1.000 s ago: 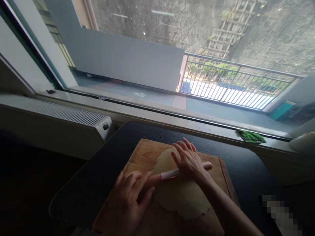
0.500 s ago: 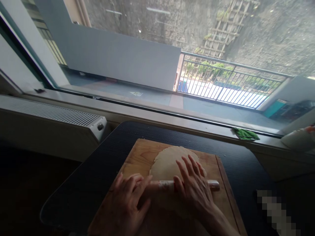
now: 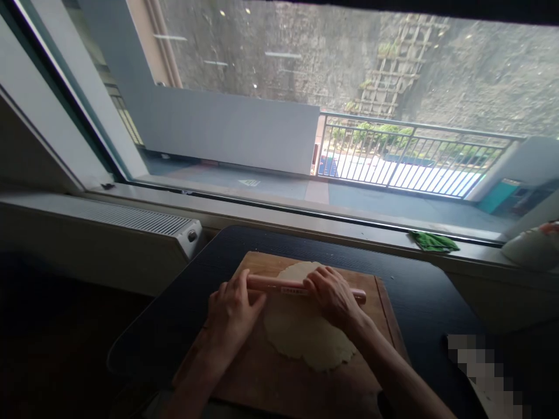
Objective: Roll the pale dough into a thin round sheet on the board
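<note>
A pinkish rolling pin (image 3: 273, 284) with a white label lies across the far part of a flat, ragged-edged sheet of dough (image 3: 308, 334). My left hand (image 3: 231, 305) is closed around the pin's left end, with the thumb on the near side. Curled over the pin right of the label is my right hand (image 3: 332, 295); the pin's right tip pokes out past it. Beneath the dough is a wooden board (image 3: 244, 372), whose near left part my left forearm covers.
The board rests on a dark table (image 3: 157, 326) against a window sill (image 3: 297, 224). On the sill lie a green cloth (image 3: 434, 241) and, farther right, a pale rounded object (image 3: 530, 249). A radiator (image 3: 144, 224) stands left of the table. At lower right is a blurred-out item (image 3: 484, 366).
Both hands and the rolling pin have moved away from me, toward the dough's far edge. My right fingers, stretched out before, are now curled over the pin. The view has tilted up slightly.
</note>
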`<state>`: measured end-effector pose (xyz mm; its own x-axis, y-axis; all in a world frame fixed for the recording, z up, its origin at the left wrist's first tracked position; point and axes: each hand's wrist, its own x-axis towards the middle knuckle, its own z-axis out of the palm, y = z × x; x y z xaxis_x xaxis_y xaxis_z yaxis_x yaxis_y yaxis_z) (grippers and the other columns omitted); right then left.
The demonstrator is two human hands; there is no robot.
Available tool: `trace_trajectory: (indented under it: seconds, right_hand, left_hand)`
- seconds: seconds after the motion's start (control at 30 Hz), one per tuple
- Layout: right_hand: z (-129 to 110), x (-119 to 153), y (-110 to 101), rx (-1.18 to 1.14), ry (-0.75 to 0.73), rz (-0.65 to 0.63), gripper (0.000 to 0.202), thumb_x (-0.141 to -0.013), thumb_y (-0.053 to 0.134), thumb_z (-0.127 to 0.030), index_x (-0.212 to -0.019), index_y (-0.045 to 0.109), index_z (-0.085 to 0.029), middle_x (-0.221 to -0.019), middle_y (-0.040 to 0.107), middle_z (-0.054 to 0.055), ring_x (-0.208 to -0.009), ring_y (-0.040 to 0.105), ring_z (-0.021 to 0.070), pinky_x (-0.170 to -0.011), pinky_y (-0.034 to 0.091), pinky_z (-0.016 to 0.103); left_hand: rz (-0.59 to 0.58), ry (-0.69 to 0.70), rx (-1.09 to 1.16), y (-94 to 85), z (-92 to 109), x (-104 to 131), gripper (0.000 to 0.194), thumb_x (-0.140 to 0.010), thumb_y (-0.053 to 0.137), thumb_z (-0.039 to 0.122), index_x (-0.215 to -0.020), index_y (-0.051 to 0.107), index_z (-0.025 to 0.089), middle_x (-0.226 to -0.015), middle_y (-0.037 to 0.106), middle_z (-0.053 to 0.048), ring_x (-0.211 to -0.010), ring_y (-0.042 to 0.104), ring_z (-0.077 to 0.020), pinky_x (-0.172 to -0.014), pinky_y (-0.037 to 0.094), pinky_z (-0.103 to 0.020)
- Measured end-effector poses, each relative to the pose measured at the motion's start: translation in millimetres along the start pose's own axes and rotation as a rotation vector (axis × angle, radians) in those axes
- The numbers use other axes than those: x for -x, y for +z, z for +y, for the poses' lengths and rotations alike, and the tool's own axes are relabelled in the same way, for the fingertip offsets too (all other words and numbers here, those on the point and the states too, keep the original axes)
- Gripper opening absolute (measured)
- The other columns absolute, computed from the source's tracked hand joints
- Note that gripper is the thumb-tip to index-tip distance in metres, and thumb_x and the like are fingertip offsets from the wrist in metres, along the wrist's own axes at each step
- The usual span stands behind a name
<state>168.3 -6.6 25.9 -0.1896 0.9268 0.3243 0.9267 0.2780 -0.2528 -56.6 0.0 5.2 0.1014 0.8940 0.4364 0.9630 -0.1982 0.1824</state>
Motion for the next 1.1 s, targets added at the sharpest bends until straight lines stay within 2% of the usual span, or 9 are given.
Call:
trace_trajectory:
  seconds: [0.07,0.13,0.3,0.43,0.53,0.67,0.83,0.97,1.1]
  right_hand:
    - [6.3,34.2,-7.3,-0.004,-0.061,-0.024,0.023,-0.09,0.039,-0.04,-0.093,0.055,-0.024,-0.09,0.056,0.002,-0.086,0.048,0.0158,-0.076,0.036,0.027]
    - [18.4,57.9,-14.3,0.03,-0.013,-0.005,0.02,-0.089,0.043,-0.037,-0.097,0.054,-0.023,-0.093,0.055,0.003,-0.088,0.048,0.0168,-0.076,0.036,0.027]
    - [51.0,88.5,-28.0,0.095,0.147,0.107,0.018,-0.088,0.043,-0.033,-0.097,0.054,-0.022,-0.093,0.055,0.003,-0.087,0.049,0.0172,-0.075,0.037,0.028]
    - [56.9,104.4,-31.9,0.098,0.198,0.137,0.018,-0.088,0.042,-0.035,-0.094,0.054,-0.022,-0.091,0.055,0.003,-0.083,0.05,0.0166,-0.072,0.037,0.028]
    - [53.8,108.3,-32.7,0.091,0.201,0.128,0.017,-0.087,0.044,-0.035,-0.094,0.054,-0.023,-0.091,0.054,0.003,-0.082,0.05,0.0163,-0.072,0.037,0.028]
    - [49.1,103.7,-33.9,0.057,0.19,0.142,0.017,-0.087,0.044,-0.033,-0.098,0.054,-0.023,-0.093,0.055,0.003,-0.087,0.05,0.0165,-0.073,0.037,0.027]
    - [39.2,96.3,-35.3,0.042,0.112,0.113,0.018,-0.086,0.047,-0.035,-0.097,0.055,-0.023,-0.091,0.055,0.002,-0.086,0.05,0.0162,-0.075,0.037,0.027]
    - [22.9,88.3,-34.0,0.028,0.029,0.027,0.016,-0.086,0.049,-0.035,-0.093,0.055,-0.023,-0.091,0.055,0.002,-0.084,0.049,0.0158,-0.076,0.037,0.027]
    - [-4.8,76.4,-23.3,-0.005,-0.076,-0.032,0.015,-0.085,0.05,-0.036,-0.088,0.055,-0.023,-0.089,0.055,0.001,-0.085,0.049,0.0159,-0.078,0.036,0.028]
  left_hand:
    - [-0.046,-0.001,0.022,0.9,15.5,-8.0,0.044,-0.078,0.053,0.038,-0.116,0.048,0.016,-0.104,0.062,-0.011,-0.097,0.055,-0.027,-0.078,0.04,-0.037]
    - [-0.109,-0.001,0.041,4.8,33.6,-19.2,0.041,-0.077,0.053,0.04,-0.111,0.052,0.017,-0.099,0.063,-0.011,-0.097,0.055,-0.0261,-0.08,0.039,-0.036]
    - [-0.347,0.012,0.05,13.0,73.2,-54.1,0.037,-0.073,0.052,0.049,-0.085,0.062,0.015,-0.093,0.065,-0.015,-0.094,0.057,-0.0296,-0.079,0.039,-0.038]
    - [-0.558,0.021,0.134,8.5,83.3,-69.4,0.033,-0.071,0.052,0.045,-0.08,0.062,0.015,-0.088,0.067,-0.015,-0.089,0.06,-0.0291,-0.074,0.041,-0.035]
    - [-0.611,0.048,0.271,6.8,81.8,-66.2,0.026,-0.073,0.05,0.036,-0.088,0.058,0.017,-0.088,0.067,-0.01,-0.083,0.062,-0.0232,-0.067,0.042,-0.029]
    - [-0.497,0.02,0.38,8.8,72.5,-47.0,0.029,-0.076,0.047,0.028,-0.104,0.049,0.02,-0.093,0.065,-0.006,-0.081,0.061,-0.019,-0.063,0.041,-0.025]
    - [-0.192,-0.042,0.211,-3.8,37.1,-7.7,0.026,-0.083,0.038,0.023,-0.108,0.045,0.021,-0.085,0.063,-0.005,-0.078,0.061,-0.0206,-0.064,0.041,-0.029]
    - [-0.075,0.095,0.075,-27.1,11.6,12.7,0.023,-0.082,0.045,0.029,-0.102,0.052,0.02,-0.092,0.061,-0.007,-0.089,0.058,-0.0231,-0.075,0.043,-0.034]
    - [0.077,0.275,0.114,-33.8,9.5,16.1,0.028,-0.086,0.042,0.03,-0.108,0.056,0.02,-0.106,0.057,-0.008,-0.103,0.051,-0.0231,-0.089,0.038,-0.038]
